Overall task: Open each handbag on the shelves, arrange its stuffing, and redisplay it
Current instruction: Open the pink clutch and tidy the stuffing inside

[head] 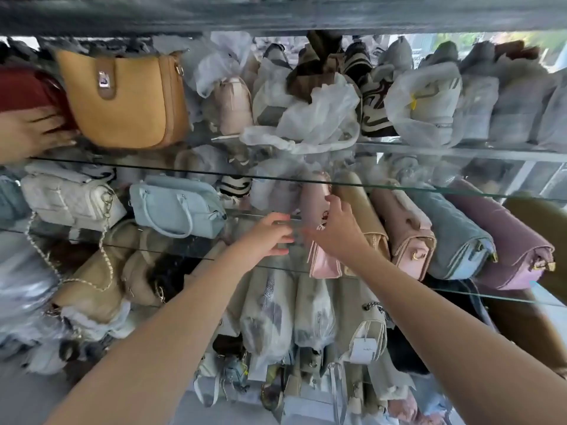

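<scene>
The pink handbag (324, 265) stands on end on the middle glass shelf (491, 297), just left of a tan handbag (363, 210). The right hand (337, 231) lies on the pink one with fingers spread and relaxed. The left hand (270, 237) reaches in just beside it, too blurred to tell whether it grasps anything.
</scene>
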